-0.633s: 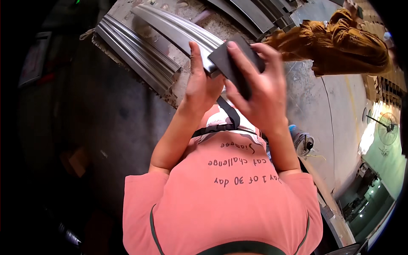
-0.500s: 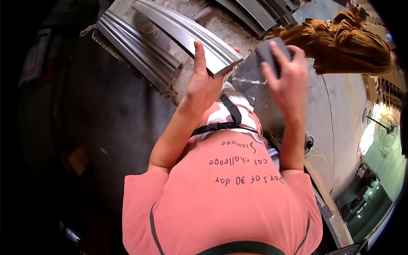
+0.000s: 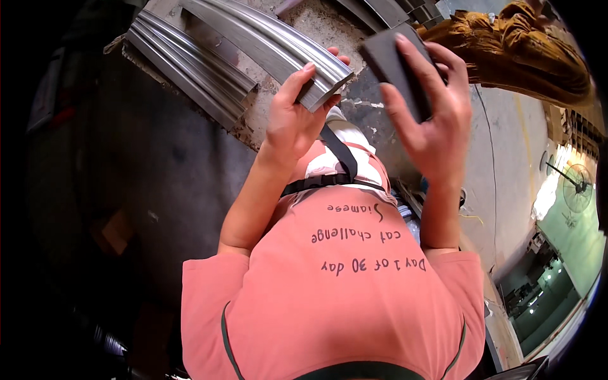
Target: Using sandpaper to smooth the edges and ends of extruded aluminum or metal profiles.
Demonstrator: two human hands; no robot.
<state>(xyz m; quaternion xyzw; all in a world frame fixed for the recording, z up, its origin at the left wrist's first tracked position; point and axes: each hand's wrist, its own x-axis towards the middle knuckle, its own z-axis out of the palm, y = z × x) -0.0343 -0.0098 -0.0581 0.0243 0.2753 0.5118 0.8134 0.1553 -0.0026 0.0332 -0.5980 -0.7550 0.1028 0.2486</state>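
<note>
My left hand grips the near end of a curved grey metal profile that lies on a rough concrete surface. My right hand is raised to the right of it and holds a dark rectangular block, fingers wrapped over its top edge. The block is in the air, apart from the metal profile. My pink shirt fills the lower middle of the view, with a black strap across the chest.
More ribbed metal profiles lie stacked to the left, and others at the top edge. An orange-brown carved wooden piece sits at the upper right. The left side is dark. A fan and a green wall show at the far right.
My right hand has carried the dark block up and to the right, away from my left hand. My left hand has shifted onto the end of the curved profile.
</note>
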